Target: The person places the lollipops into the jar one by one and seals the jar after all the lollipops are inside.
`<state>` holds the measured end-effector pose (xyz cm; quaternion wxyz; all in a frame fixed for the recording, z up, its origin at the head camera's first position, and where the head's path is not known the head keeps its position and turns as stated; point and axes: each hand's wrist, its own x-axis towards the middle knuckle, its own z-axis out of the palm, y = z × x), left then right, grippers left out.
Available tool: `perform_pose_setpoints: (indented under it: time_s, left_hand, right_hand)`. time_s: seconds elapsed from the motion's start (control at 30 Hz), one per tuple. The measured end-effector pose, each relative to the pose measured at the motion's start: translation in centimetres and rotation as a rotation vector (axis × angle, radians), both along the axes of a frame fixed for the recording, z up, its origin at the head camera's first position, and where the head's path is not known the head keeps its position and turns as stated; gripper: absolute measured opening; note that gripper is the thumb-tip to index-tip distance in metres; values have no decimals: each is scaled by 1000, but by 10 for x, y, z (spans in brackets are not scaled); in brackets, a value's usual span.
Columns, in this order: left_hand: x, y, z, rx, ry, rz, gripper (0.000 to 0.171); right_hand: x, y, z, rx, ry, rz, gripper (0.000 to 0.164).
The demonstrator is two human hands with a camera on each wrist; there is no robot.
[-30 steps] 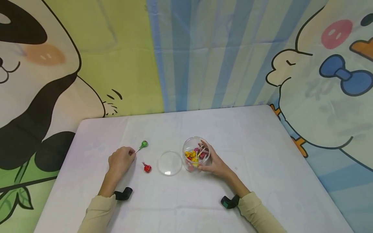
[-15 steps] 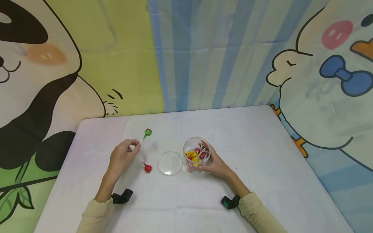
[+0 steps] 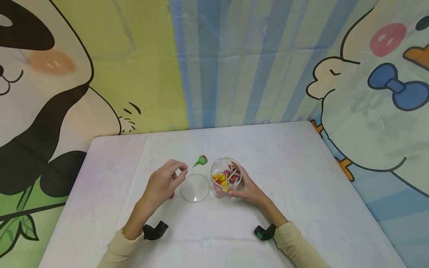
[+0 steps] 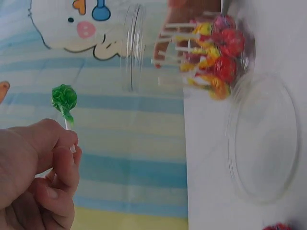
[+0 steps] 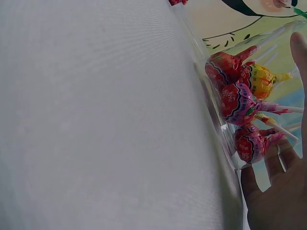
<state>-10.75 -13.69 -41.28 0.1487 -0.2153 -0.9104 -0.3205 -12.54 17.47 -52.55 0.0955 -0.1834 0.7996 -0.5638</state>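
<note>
My left hand (image 3: 164, 180) pinches the white stick of a green-wrapped lollipop (image 3: 202, 160) between thumb and fingers. The candy end points up and right, in the air near the jar's left side. A clear, open-topped jar (image 3: 212, 167) stands on the table, holding several red, yellow and pink lollipops (image 5: 237, 103), sticks up. My right hand (image 3: 249, 190) grips the jar from its right side, fingers behind and thumb in front. The round clear lid (image 3: 195, 188) lies flat just left of the jar. A red lollipop (image 3: 172, 195) on the table is mostly hidden behind my left hand.
A white cloth-covered table (image 3: 214, 238) fills the lower part of the head view. Behind it hangs a cartoon-printed curtain (image 3: 231, 63). A black wrist camera (image 3: 155, 230) sits on the left wrist and another wrist camera (image 3: 264, 232) on the right.
My left hand has lifted the green lollipop off the table and carried it right, over toward the jar. The red lollipop is now largely covered. My right hand and the jar have stayed put.
</note>
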Motion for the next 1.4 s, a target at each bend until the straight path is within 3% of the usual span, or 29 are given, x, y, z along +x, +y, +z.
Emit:
perform_pose_setpoints:
  time_s: [0.13,0.4,0.63,0.9,1.2,1.4]
  left_hand:
    - [1,16,-2,-30,27,-51,9]
    - [0,36,-7,-5,-7,-100,10]
    - [-1,43,-5,-32,-35,-112,10]
    - [-7,50,-9,-44,38,-149,10]
    - [-8,60,-9,-56,-12,-171,12]
    - [-11,65,-9,-3,32,-199,13]
  right_hand:
    - [0,0,0,5,1,1,102]
    - [1,0,1,8,-21,-10,104]
    - [3,-3,15,37,-24,-2,104]
    - [0,-1,5,4,-6,-4,104]
    - [0,0,4,-28,20,22,101]
    - [0,1,3,-36,17,22,101]
